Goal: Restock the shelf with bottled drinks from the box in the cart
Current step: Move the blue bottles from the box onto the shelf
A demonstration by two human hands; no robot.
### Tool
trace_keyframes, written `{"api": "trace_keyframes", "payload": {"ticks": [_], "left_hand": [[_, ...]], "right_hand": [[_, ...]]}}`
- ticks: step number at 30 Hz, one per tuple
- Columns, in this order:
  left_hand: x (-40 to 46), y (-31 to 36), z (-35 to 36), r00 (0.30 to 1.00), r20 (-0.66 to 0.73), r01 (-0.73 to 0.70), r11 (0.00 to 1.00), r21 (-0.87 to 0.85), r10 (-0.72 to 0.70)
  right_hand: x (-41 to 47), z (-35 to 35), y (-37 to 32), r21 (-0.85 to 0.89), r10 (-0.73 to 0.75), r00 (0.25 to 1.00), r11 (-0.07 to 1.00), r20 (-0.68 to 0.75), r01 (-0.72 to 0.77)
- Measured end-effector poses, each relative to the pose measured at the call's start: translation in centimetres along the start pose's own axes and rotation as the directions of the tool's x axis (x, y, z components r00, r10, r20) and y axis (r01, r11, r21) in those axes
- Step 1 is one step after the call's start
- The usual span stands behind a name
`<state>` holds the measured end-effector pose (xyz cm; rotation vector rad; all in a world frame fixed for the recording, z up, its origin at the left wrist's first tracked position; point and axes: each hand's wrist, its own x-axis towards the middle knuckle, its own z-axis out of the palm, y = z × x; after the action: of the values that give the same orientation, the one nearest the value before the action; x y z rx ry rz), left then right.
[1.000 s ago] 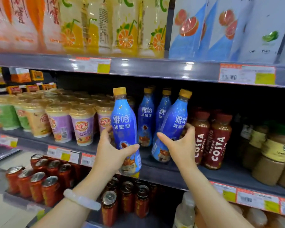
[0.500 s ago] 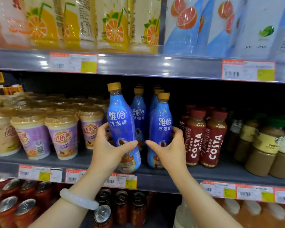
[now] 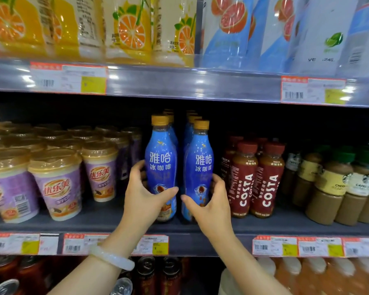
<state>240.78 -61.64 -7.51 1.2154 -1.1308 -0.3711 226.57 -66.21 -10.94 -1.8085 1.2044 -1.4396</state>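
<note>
Head view: two hands hold two blue bottles upright side by side at the front of the dark grey middle shelf (image 3: 107, 222).

The left blue plastic bottle with a gold cap (image 3: 161, 165) stands on the shelf with the left hand (image 3: 144, 199) wrapped around its lower half, grip closed on it, thumb across the front. Just right of that bottle, the right blue plastic bottle with a gold cap (image 3: 198, 167) stands in the closed grip of the right hand (image 3: 211, 206). More gold-capped blue bottles (image 3: 190, 119) line up behind the pair. Right of the pair stand dark red Costa coffee bottles (image 3: 266, 179), and left of it, purple-labelled milk tea cups with gold foil lids (image 3: 55, 186). A pale white bangle (image 3: 112, 258) circles the left wrist.
</note>
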Motion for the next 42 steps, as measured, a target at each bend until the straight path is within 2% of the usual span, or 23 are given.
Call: {"api": "trace_keyframes", "payload": {"ticks": [14, 19, 24, 31, 42], "left_hand": [[0.3, -1.3, 1.0, 0.997, 0.071, -0.038, 0.999, 0.038, 0.035], [-0.7, -1.9, 0.6, 0.995, 0.084, -0.054, 0.990, 0.130, 0.044], [-1.0, -2.2, 0.6, 0.996, 0.086, 0.018, 0.996, 0.087, -0.025], [-0.9, -2.0, 0.4, 0.994, 0.093, 0.051, 0.999, 0.005, -0.052], [-0.8, -2.5, 0.3, 0.988, 0.137, 0.074, 0.997, 0.006, -0.074]], "right_hand": [[0.0, 0.2, 0.2, 0.020, -0.001, 1.000, 1.000, 0.002, 0.001], [-0.2, 0.0, 0.3, 0.007, -0.021, 0.999, 1.000, 0.048, 0.021], [-0.2, -0.4, 0.3, 0.042, -0.011, 0.997, 0.999, 0.075, 0.008], [-0.5, 0.0, 0.2, 0.014, 0.002, 1.000, 1.000, 0.023, -0.002], [-0.6, 0.2, 0.0, -0.025, 0.021, 0.999, 0.999, -0.028, -0.022]]}}
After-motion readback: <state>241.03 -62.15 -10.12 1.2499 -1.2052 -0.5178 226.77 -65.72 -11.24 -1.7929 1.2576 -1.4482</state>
